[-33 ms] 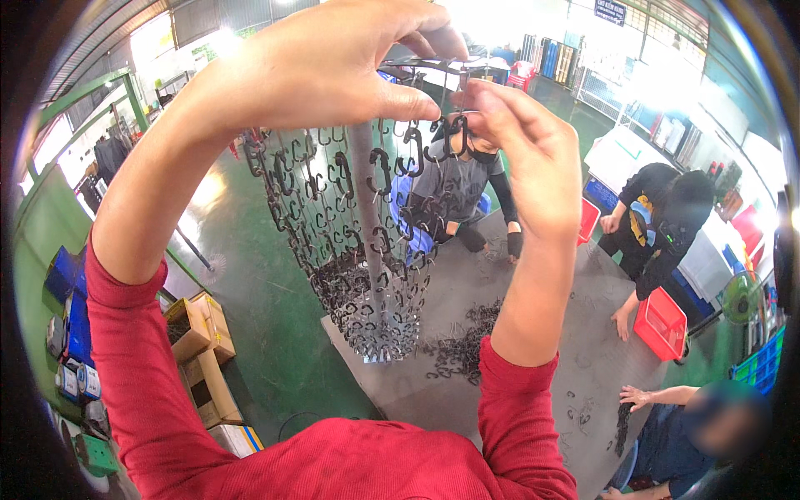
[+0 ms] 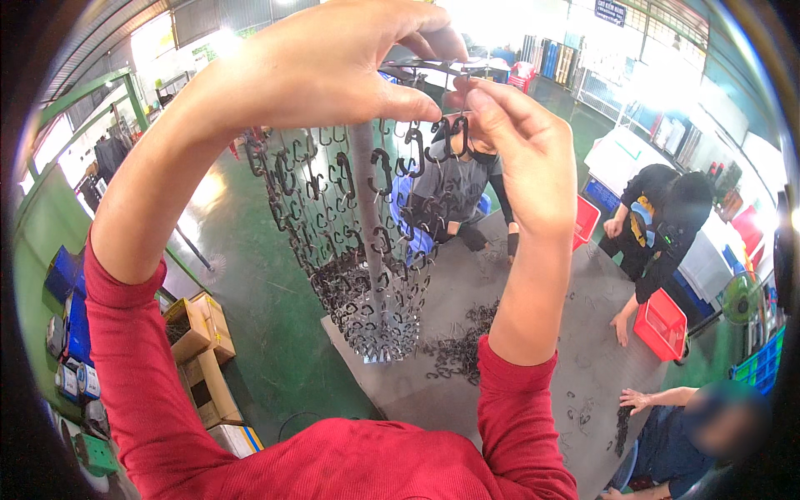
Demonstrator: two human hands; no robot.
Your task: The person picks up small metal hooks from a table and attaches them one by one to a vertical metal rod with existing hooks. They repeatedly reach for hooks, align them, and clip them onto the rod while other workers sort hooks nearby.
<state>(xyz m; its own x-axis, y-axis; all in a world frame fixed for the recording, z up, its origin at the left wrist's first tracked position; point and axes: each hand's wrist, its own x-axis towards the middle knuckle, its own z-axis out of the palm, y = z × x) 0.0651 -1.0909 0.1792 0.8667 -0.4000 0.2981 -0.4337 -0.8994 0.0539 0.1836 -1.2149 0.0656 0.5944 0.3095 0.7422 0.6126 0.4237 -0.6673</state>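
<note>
1. Two bare hands, both raised at the top of one tall, round rack.
2. Left hand spread in a wide curve over the rack's upper rim, with thumb well apart from fingers; cannot tell how firm any contact with the rim.
3. Right hand pinching one thin wire between thumb and fingertips, just beside the rim.
4. One rack, upright before the chest, left of the right forearm; seen from above, narrowing toward the foot. One straight grey pole up the middle.
5. Around the pole, many strands of black hooks, too many to count: open, C-shaped, dark, linked by thin wires, denser low down.
6. One grey desk, carrying one loose, tangled heap of black pieces near the rack's foot, plus one small dark bunch near the lower-right co-worker's hand.
7. Three co-workers about the desk: one behind the rack, two on the right.
8. Two red bins, one green fan, one red chair.
</note>
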